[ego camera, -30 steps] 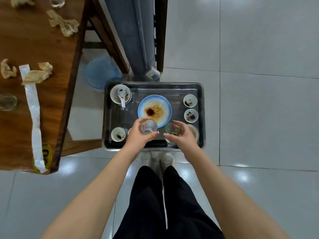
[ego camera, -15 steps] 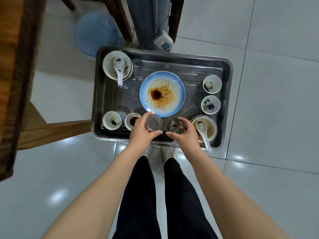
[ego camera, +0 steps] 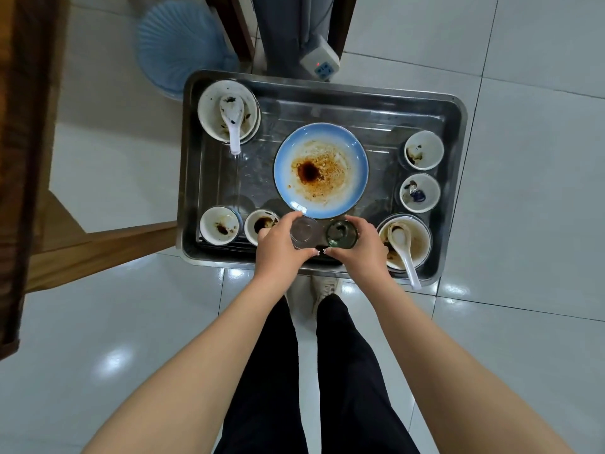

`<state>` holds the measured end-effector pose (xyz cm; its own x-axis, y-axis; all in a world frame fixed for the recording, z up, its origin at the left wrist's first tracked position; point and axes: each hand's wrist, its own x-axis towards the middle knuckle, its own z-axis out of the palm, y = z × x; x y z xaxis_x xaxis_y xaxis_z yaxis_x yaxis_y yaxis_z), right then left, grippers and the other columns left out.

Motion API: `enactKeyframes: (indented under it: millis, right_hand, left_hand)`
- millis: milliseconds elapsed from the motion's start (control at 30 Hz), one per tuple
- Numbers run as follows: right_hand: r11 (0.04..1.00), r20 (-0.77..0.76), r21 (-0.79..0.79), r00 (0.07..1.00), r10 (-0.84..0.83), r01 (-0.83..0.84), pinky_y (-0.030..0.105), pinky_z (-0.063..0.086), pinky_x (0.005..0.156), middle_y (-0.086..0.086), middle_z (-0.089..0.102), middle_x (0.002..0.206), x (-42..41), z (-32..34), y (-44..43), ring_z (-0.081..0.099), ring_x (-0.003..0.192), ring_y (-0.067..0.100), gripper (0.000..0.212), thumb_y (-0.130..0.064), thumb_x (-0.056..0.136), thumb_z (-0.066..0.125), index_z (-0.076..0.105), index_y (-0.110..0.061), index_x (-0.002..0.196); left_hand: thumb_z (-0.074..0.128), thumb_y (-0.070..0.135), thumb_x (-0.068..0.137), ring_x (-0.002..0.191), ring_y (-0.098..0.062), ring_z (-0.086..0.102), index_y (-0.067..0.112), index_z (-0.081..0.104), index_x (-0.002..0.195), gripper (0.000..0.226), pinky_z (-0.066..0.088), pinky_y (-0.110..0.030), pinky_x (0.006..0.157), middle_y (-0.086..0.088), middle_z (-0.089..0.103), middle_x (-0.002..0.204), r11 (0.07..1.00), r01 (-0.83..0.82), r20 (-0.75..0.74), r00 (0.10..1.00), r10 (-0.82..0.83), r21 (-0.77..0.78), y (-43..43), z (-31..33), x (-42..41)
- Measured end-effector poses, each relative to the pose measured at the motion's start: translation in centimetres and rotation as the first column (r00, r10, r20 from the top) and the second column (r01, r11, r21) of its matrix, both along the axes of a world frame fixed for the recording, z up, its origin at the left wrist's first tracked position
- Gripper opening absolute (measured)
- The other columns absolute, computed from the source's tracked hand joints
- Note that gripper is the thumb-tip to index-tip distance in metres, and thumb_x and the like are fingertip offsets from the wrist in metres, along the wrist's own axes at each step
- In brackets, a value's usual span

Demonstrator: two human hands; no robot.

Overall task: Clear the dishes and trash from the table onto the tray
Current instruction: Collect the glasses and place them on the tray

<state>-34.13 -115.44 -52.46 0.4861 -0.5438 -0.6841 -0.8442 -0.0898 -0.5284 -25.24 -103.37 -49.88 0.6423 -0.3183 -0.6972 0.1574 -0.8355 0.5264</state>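
Observation:
A steel tray (ego camera: 453, 113) stands below me on the floor side of the table. My left hand (ego camera: 278, 249) grips a clear glass (ego camera: 302, 231) at the tray's near edge. Right beside it my right hand (ego camera: 358, 249) grips a second, greenish glass (ego camera: 340, 235). Both glasses sit low inside the tray, just in front of a blue plate (ego camera: 320, 170) smeared with brown sauce. Whether the glasses touch the tray floor I cannot tell.
On the tray: a bowl with a white spoon (ego camera: 229, 114) at far left, two small cups (ego camera: 219, 224) near left, two cups (ego camera: 422, 152) at right, a bowl with a spoon (ego camera: 404, 244) near right. The wooden table (ego camera: 23, 126) runs along the left. A blue bin (ego camera: 176, 47) and a power strip (ego camera: 319, 62) lie beyond the tray.
Both hands have lowered the glasses from above the tray into its near edge. My view has dropped closer to the tray and the tabletop has slid out of sight.

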Motion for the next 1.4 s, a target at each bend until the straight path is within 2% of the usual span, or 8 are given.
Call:
enactKeyframes:
  millis: [67,167,267,500,733,1100,1233,1400]
  right_hand:
    - [1.0,0.001,-0.002,1.0,0.014,-0.014,0.017,0.034,0.089,-0.002,0.054,0.127,0.0,0.0,0.1,0.051,0.117,0.013,0.073,-0.017,0.069,0.085,0.05,-0.019,0.133]
    - [0.999,-0.001,0.011,0.999,0.045,-0.045,0.021,0.035,0.097,-0.001,0.052,0.135,-0.3,0.1,0.0,0.047,0.125,0.014,0.079,-0.02,0.072,0.083,0.045,-0.019,0.141]
    - [0.999,-0.016,0.047,1.0,0.012,-0.011,0.028,0.035,0.106,0.0,0.049,0.141,-0.6,0.3,-0.1,0.044,0.13,0.015,0.08,-0.023,0.076,0.08,0.04,-0.016,0.144]
    - [0.995,-0.017,0.073,0.998,-0.066,0.067,0.021,0.037,0.092,-0.004,0.056,0.128,-0.9,0.5,0.3,0.049,0.12,0.012,0.066,-0.023,0.078,0.078,0.045,-0.019,0.135]
    - [0.993,-0.062,0.066,0.993,-0.096,0.1,0.02,0.038,0.078,-0.009,0.058,0.103,-1.1,0.5,0.6,0.055,0.099,0.01,0.056,-0.03,0.079,0.077,0.052,-0.014,0.125]
    - [0.993,-0.095,0.067,0.992,-0.086,0.093,0.021,0.038,0.069,-0.011,0.057,0.092,-1.0,0.7,0.5,0.056,0.088,0.009,0.049,-0.033,0.078,0.077,0.053,-0.015,0.116]
    - [0.996,-0.1,0.069,0.994,-0.045,0.052,0.023,0.041,0.075,-0.007,0.059,0.1,-0.8,0.8,0.2,0.059,0.099,0.014,0.052,-0.034,0.08,0.075,0.052,-0.013,0.122]
    - [0.995,-0.134,0.101,0.991,0.025,-0.012,0.028,0.039,0.088,0.006,0.052,0.135,-0.5,1.6,0.0,0.051,0.121,0.022,0.069,-0.044,0.088,0.063,0.036,-0.009,0.141]
  left_hand:
    - [0.081,0.022,0.075,0.126,-0.021,0.038,0.028,0.046,0.136,0.071,0.038,-0.032,0.1,0.012,0.05,0.101,1.0,0.014,0.022,1.0,-0.015,0.017,0.1,-0.3,0.1]
    - [0.081,0.028,0.074,0.124,-0.022,0.036,0.029,0.047,0.136,0.071,0.037,-0.031,0.098,0.003,0.059,0.122,0.993,0.088,0.081,0.992,-0.094,0.077,-0.1,-0.5,0.3]
    - [0.082,0.034,0.071,0.122,-0.021,0.038,0.029,0.048,0.135,0.073,0.037,-0.028,0.094,0.002,0.057,0.107,0.987,0.098,0.082,0.991,-0.109,0.125,-0.5,-0.5,0.4]
    - [0.084,0.043,0.067,0.116,-0.023,0.048,0.024,0.045,0.135,0.08,0.04,-0.029,0.094,-0.012,0.048,0.12,0.963,0.171,0.051,0.981,-0.185,0.207,-0.6,-0.9,0.8]
    - [0.079,0.05,0.068,0.119,-0.022,0.037,0.024,0.05,0.135,0.078,0.033,-0.027,0.097,0.0,0.054,0.125,0.94,0.242,0.2,0.936,-0.291,0.239,0.0,-1.8,0.6]
    - [0.083,0.045,0.065,0.115,-0.022,0.04,0.017,0.052,0.117,0.067,0.036,-0.03,0.094,0.002,0.056,0.117,0.966,0.163,0.248,0.946,-0.211,0.202,0.1,-2.4,0.1]
    - [0.084,0.043,0.065,0.118,-0.022,0.04,0.017,0.05,0.121,0.071,0.036,-0.03,0.097,0.001,0.054,0.121,0.969,0.165,0.246,0.947,-0.208,0.185,0.1,-2.4,0.0]
    - [0.084,0.042,0.065,0.123,-0.021,0.038,0.02,0.046,0.128,0.077,0.035,-0.032,0.1,-0.002,0.049,0.127,0.979,0.132,0.242,0.956,-0.168,0.158,0.4,-1.6,0.4]
